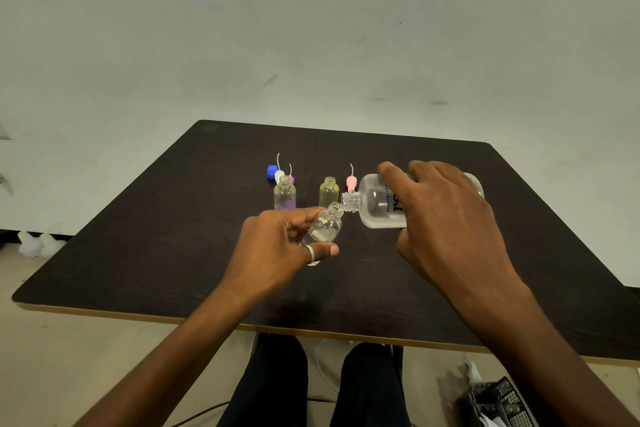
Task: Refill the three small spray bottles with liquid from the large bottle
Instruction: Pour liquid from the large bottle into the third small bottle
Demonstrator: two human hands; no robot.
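Two hands above the table (173, 253): my left hand (277, 246) pinches the tilted small clear bottle (325, 227); my right hand (446, 215) grips the tipped large bottle (375, 204) mid-body. Both likely light, rigid, slippery.

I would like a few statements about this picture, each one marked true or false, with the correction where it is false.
1. The left hand holds a small clear bottle, tilted. True.
2. The large bottle stands upright on the table. False: the right hand holds it tipped, neck toward the small clear bottle.
3. The yellow bottle has its spray cap on. False: its neck is open.
4. A pink spray cap sits on the table behind the large bottle's neck. True.
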